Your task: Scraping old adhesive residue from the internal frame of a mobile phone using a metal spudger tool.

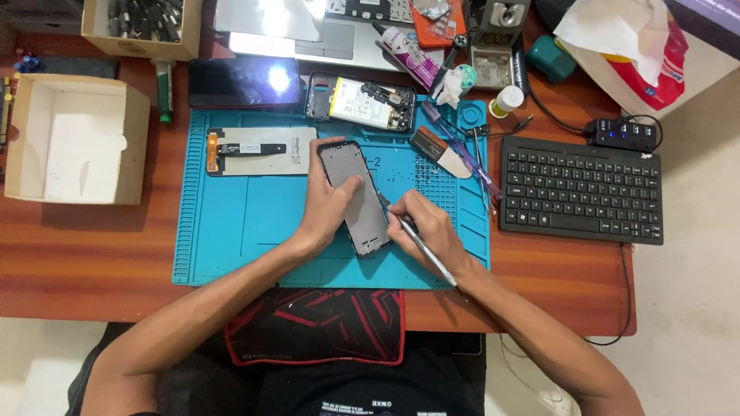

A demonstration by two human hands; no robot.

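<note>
My left hand (330, 206) grips a dark phone frame (362, 216) with a grey inner face, held tilted over the blue repair mat (231, 223). My right hand (425, 229) holds a slim metal tool (428, 251) like a pen, its tip touching the frame's right edge. A loose display panel (258, 151) with an orange flex cable lies on the mat above my left hand. An opened phone body (361, 102) showing its battery sits at the mat's top edge, next to a dark-screened phone (243, 82).
A white open box (73, 139) stands at the left, a black keyboard (582, 189) at the right. Tweezers and a small scraper (443, 150) lie on the mat's right part. A glue tube (408, 54), laptop (308, 31) and plastic bag (624, 38) crowd the back.
</note>
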